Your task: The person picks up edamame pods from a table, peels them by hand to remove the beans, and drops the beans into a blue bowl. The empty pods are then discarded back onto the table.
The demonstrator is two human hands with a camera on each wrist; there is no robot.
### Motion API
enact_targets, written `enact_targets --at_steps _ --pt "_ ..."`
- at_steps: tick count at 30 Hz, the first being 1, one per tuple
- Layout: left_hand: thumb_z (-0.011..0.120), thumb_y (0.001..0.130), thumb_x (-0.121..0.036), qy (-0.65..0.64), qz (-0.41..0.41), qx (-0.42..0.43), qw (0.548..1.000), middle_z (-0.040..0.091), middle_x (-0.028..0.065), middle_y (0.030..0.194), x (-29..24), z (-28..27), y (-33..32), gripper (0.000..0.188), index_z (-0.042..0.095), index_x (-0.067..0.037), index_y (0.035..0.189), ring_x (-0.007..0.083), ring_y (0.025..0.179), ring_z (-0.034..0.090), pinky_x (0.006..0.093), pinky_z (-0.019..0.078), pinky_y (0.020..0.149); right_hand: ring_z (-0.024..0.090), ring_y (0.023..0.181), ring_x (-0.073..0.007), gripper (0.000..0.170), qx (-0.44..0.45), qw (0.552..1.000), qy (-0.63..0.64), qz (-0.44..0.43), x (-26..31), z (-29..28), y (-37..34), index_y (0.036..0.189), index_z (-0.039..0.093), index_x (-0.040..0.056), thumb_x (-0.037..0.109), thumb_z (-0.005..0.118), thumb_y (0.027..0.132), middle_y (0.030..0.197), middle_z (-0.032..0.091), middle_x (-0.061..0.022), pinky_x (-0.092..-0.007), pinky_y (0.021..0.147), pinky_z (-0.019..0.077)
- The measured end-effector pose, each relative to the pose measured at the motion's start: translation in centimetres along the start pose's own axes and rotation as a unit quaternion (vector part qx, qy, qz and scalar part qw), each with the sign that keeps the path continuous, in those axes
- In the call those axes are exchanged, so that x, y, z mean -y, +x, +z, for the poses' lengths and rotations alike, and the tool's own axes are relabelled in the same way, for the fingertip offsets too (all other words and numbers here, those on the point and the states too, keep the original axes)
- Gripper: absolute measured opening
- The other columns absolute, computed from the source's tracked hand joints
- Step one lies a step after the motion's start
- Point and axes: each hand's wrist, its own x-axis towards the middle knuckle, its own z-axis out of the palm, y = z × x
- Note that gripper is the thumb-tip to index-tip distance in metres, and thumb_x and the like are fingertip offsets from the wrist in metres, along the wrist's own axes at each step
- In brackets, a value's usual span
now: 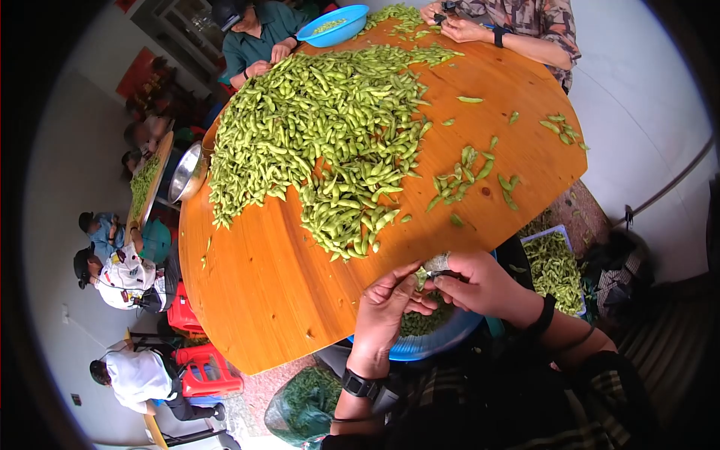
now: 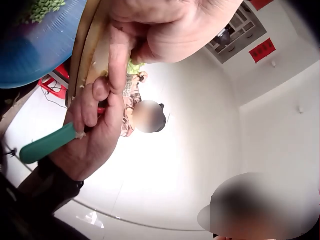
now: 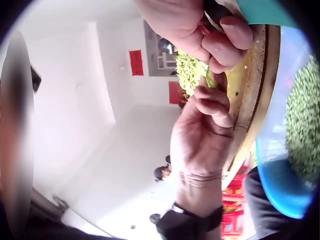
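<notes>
Bright, soft light; fisheye curvature with black corners; wrist views paler, whites nearly washed out.

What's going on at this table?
The left hand pinches a green pod close to the right hand, which holds a green-handled tool. Below the hands, a blue basin holds loose green beans. A large heap of pods lies on the wooden table, with a person in green and another in patterned clothing across it.
</notes>
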Motion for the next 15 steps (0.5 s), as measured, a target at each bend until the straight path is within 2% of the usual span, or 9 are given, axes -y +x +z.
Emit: enact_targets --at_steps 1,2,4,6,7,8,10,14,15 --pt "0.052 0.101 -0.013 -0.001 0.002 -0.001 1.0 0.069 0.0127 0.099 0.1 0.3 0.0 0.031 0.056 0.004 0.126 0.0193 0.074 0.069 0.0276 0.058 0.068 0.055 0.057 -0.0168 0.009 -0.029 0.992 -0.079 -0.095 -0.3 0.3 0.0 0.095 0.061 -0.0014 0.004 0.056 0.09 0.069 0.058 -0.0097 -0.0312 0.054 0.0428" --pt "0.052 0.1 -0.011 0.054 0.029 -0.017 0.998 0.069 0.0125 0.097 0.2 0.8 -0.1 0.028 0.058 0.003 0.124 0.017 0.074 0.068 0.027 0.0571 0.066 0.055 0.057 -0.0168 0.009 -0.028 0.992 -0.08 -0.095 -0.5 0.6 -0.1 0.095 0.061 -0.0014 0.004 0.056 0.09 0.069 0.058 -0.0097 -0.0312 0.054 0.0428" --pt "0.053 0.099 -0.009 0.109 0.055 -0.034 0.992 0.069 0.0123 0.094 0.3 1.6 -0.3 0.026 0.059 0.003 0.121 0.0146 0.073 0.068 0.0264 0.0563 0.064 0.056 0.063 -0.0296 0.007 -0.066 0.974 -0.134 -0.169 -0.6 1.1 -0.2 0.091 0.058 -0.002 0.001 0.057 0.085 0.072 0.058 -0.0151 -0.0372 0.059 0.0441" --pt "0.055 0.095 -0.003 0.382 0.131 -0.085 0.911 0.068 0.0154 0.087 0.4 2.2 -0.7 0.021 0.059 0.001 0.116 0.019 0.07 0.068 0.0305 0.0545 0.061 0.054 0.064 -0.0351 0.004 -0.049 0.981 -0.13 -0.139 -0.3 1.0 -0.5 0.087 0.057 -0.0016 0.001 0.056 0.084 0.073 0.058 -0.016 -0.0374 0.059 0.0436" --pt "0.056 0.09 0.001 0.466 0.228 -0.097 0.849 0.065 0.019 0.083 1.4 1.8 -0.4 0.022 0.056 -0.001 0.111 0.0304 0.07 0.067 0.0368 0.0533 0.061 0.054 0.063 -0.0232 0.01 -0.055 0.973 -0.159 -0.158 -0.8 1.0 -0.4 0.096 0.06 -0.001 0.001 0.057 0.086 0.073 0.059 -0.0113 -0.0334 0.059 0.0446" --pt "0.056 0.09 0.001 0.467 0.227 -0.099 0.849 0.065 0.019 0.083 1.6 1.8 -0.5 0.022 0.056 -0.001 0.111 0.0304 0.07 0.067 0.0368 0.0533 0.061 0.053 0.062 -0.0114 0.017 -0.06 0.964 -0.188 -0.177 -1.1 1.0 -0.5 0.104 0.063 -0.0003 0.001 0.058 0.088 0.072 0.061 -0.0065 -0.0293 0.059 0.0456" --pt "0.056 0.086 0.005 0.506 0.237 -0.12 0.821 0.064 0.0201 0.082 1.4 2.2 -0.6 0.024 0.054 -0.001 0.109 0.0408 0.074 0.064 0.0412 0.0535 0.066 0.054 0.063 -0.0105 0.017 -0.06 0.965 -0.19 -0.169 -1.4 1.2 -0.7 0.105 0.063 -0.0003 0.001 0.058 0.088 0.073 0.061 -0.0068 -0.0286 0.058 0.0451" --pt "0.056 0.082 0.006 0.459 0.224 -0.166 0.844 0.064 0.0194 0.085 1.7 2.1 -1.3 0.023 0.055 -0.001 0.105 0.0396 0.078 0.065 0.0414 0.0534 0.067 0.057 0.062 -0.0075 0.019 -0.1 0.956 -0.186 -0.204 -0.8 0.8 -0.4 0.107 0.065 0.0008 0.002 0.058 0.089 0.071 0.062 -0.0053 -0.0259 0.055 0.0445" --pt "0.055 0.082 0.007 0.487 0.244 -0.161 0.823 0.064 0.0175 0.083 1.6 1.7 -1.7 0.02 0.057 -0.001 0.1 0.0333 0.07 0.065 0.0372 0.0525 0.062 0.057 0.06 -0.0067 0.02 -0.137 0.954 -0.181 -0.194 -0.8 0.1 -0.2 0.108 0.065 0.0014 0.002 0.058 0.09 0.069 0.062 -0.0038 -0.0252 0.054 0.0445"
